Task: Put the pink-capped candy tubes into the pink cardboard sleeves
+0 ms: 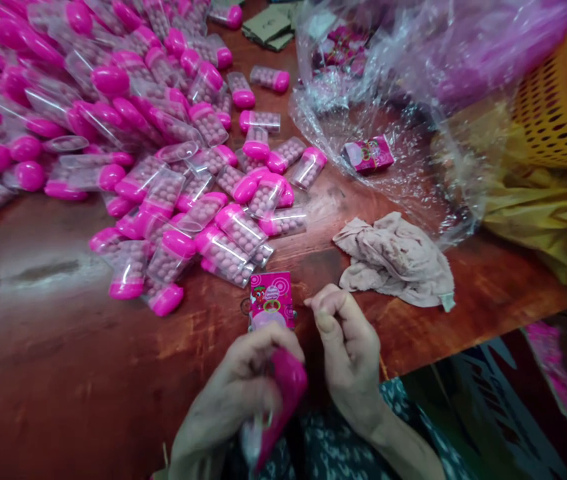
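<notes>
Left hand (243, 387) at the near edge of the worktop (53, 347): grip closed around a pink-capped candy case (286, 383), with a pink label (272, 300) standing up just above the fingers. Right hand (348, 347) beside it, fingertips pinched together, nothing visible between them. Heap of filled cases (163, 147) lies beyond. Crumpled cloth (398, 260) to the right, clear plastic bag (413, 100) behind it.

A heap of pink-capped candy tubes (163, 167), a crumpled cloth (398, 260) and a plastic bag (413, 100) were spread on the reddish-brown worktop (63, 360).
</notes>
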`<action>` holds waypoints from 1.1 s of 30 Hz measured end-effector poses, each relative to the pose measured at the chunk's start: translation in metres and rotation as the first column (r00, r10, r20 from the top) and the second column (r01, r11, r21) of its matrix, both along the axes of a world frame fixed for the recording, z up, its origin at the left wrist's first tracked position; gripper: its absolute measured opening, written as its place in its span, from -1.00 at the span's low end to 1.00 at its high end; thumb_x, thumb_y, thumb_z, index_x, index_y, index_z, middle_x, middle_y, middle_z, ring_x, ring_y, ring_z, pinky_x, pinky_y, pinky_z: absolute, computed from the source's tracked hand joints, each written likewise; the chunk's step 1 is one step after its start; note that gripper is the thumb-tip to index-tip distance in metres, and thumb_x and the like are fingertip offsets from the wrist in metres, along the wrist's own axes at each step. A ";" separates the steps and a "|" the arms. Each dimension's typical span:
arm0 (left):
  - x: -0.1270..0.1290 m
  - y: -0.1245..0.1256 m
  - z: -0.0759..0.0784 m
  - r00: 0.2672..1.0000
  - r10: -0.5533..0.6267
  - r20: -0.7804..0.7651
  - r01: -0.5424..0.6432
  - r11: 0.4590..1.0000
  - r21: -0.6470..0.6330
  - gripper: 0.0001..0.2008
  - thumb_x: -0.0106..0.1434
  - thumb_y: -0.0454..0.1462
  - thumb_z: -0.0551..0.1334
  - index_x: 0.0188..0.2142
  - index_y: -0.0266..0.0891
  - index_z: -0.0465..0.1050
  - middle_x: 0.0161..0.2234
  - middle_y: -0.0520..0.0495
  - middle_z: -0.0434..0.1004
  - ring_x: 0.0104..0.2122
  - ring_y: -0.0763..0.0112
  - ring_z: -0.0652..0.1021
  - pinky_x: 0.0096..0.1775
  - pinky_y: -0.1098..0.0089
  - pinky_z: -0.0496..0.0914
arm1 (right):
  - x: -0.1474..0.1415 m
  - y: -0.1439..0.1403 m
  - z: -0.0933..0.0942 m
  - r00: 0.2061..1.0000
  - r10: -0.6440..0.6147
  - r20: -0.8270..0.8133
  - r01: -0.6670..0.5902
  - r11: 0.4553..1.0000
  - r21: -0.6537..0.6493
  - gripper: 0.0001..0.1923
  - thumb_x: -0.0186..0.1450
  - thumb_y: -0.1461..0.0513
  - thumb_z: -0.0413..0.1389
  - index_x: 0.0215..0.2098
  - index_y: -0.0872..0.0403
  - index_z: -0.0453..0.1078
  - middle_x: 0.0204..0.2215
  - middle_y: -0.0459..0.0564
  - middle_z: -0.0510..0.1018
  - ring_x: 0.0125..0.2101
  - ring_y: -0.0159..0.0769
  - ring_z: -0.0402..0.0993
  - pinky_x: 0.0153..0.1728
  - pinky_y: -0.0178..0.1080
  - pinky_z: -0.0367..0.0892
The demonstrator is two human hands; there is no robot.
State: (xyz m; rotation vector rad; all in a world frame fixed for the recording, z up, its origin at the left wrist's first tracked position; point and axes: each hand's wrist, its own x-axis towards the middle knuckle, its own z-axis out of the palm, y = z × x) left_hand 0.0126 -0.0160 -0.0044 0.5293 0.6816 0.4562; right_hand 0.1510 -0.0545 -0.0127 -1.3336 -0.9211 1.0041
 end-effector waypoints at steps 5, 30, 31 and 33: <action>0.005 -0.002 -0.003 0.977 0.209 0.047 -0.212 0.975 0.063 -0.70 0.14 -0.06 0.25 -0.22 -0.17 0.33 -0.64 0.12 0.32 -0.75 0.68 0.18 -0.71 0.65 0.13 | 0.005 0.002 0.001 1.000 0.013 -0.026 -0.013 1.000 0.003 -0.82 0.37 0.32 -0.06 -0.33 0.04 0.34 -0.41 -0.10 0.35 -0.35 -0.36 0.31 -0.33 -0.29 0.22; 0.003 -0.008 -0.005 0.985 0.170 -0.021 -0.168 0.984 0.065 -0.67 0.04 -0.06 0.33 -0.32 -0.19 0.33 -0.66 0.15 0.23 -0.73 0.64 0.19 -0.68 0.61 0.08 | 0.003 0.006 0.011 0.913 0.289 -0.287 -0.301 0.953 -0.001 -0.74 0.36 0.16 -0.02 -0.47 0.07 0.20 -0.48 -0.12 0.24 -0.45 -0.37 0.19 -0.43 -0.29 0.15; 0.000 -0.008 -0.005 0.988 0.148 -0.044 -0.144 0.986 0.077 -0.65 0.01 -0.06 0.36 -0.32 -0.20 0.35 -0.64 0.13 0.26 -0.72 0.63 0.20 -0.66 0.59 0.09 | 0.002 0.004 0.012 0.911 0.282 -0.300 -0.296 0.955 -0.002 -0.74 0.36 0.15 -0.02 -0.48 0.07 0.20 -0.48 -0.12 0.24 -0.46 -0.37 0.19 -0.43 -0.29 0.15; -0.004 -0.008 -0.004 0.988 0.102 -0.112 -0.094 0.992 0.082 -0.61 -0.06 -0.07 0.40 -0.33 -0.21 0.37 -0.60 0.10 0.32 -0.67 0.60 0.23 -0.62 0.56 0.11 | 0.000 0.001 0.012 0.919 0.248 -0.306 -0.264 0.964 -0.011 -0.74 0.36 0.15 -0.03 -0.48 0.07 0.19 -0.49 -0.12 0.23 -0.46 -0.36 0.19 -0.42 -0.28 0.14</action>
